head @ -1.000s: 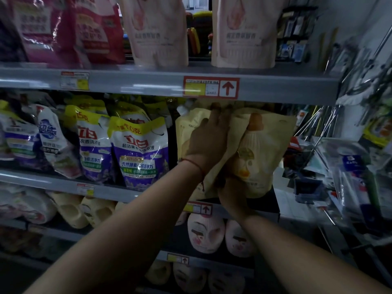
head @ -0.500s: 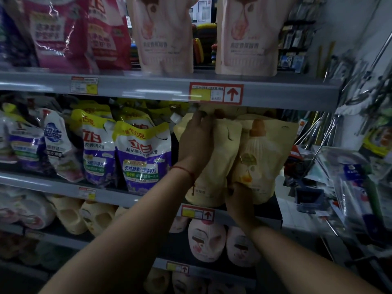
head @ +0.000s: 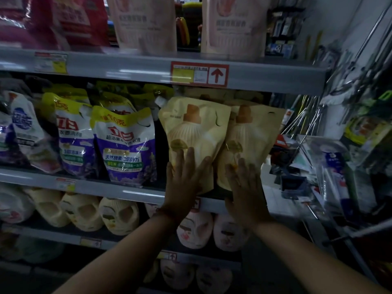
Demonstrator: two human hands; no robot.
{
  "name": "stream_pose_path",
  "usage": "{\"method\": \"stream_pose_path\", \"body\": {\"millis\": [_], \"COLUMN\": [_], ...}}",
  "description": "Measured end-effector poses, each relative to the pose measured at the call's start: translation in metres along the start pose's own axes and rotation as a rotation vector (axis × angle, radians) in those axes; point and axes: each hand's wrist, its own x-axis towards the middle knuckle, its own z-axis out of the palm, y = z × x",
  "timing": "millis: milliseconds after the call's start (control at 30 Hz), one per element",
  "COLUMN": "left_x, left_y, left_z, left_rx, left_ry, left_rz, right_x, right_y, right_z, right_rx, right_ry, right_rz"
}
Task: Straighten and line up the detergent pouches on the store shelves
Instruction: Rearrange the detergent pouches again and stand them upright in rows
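Note:
Two cream-yellow detergent pouches stand side by side on the middle shelf (head: 106, 188), both facing front. My left hand (head: 184, 179) lies flat with straight fingers on the lower part of the left yellow pouch (head: 195, 126). My right hand (head: 244, 183) presses flat against the bottom of the right yellow pouch (head: 252, 132). To the left, purple and white pouches with yellow tops (head: 125, 145) lean unevenly along the same shelf.
Pink pouches (head: 146, 22) stand on the upper shelf (head: 265, 77), red ones further left. Cream and pink bottles (head: 118, 215) fill the lower shelves. Metal rods and hanging packaged goods (head: 331, 170) crowd the right side.
My left hand has let go of the left pouch's top and dropped to its lower face. That pouch has turned to face front. My right hand has moved up flat onto the right pouch.

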Motion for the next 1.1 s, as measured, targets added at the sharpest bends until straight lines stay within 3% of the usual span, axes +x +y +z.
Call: {"method": "stream_pose_path", "body": {"millis": [100, 367, 633, 733, 1100], "left_x": [0.011, 0.021, -0.007, -0.028, -0.107], "left_y": [-0.009, -0.013, -0.007, -0.017, -0.084], "left_z": [0.004, 0.004, -0.030, -0.056, -0.110], "left_rx": [-0.007, 0.014, -0.032, -0.038, -0.085], "left_ry": [-0.063, -0.153, -0.245, -0.337, -0.378], "left_rz": [-0.033, -0.083, -0.083, -0.147, -0.406], "right_x": [0.007, 0.006, 0.014, 0.014, -0.003], "right_y": [0.008, 0.012, -0.027, -0.048, -0.143], "right_z": [0.003, 0.000, -0.048, -0.061, -0.069], "right_rx": [-0.046, -0.031, -0.015, -0.006, 0.082], "right_ry": [-0.084, -0.112, -0.439, -0.519, -0.498], "right_rz": [0.001, -0.012, 0.129, 0.101, -0.099]}}
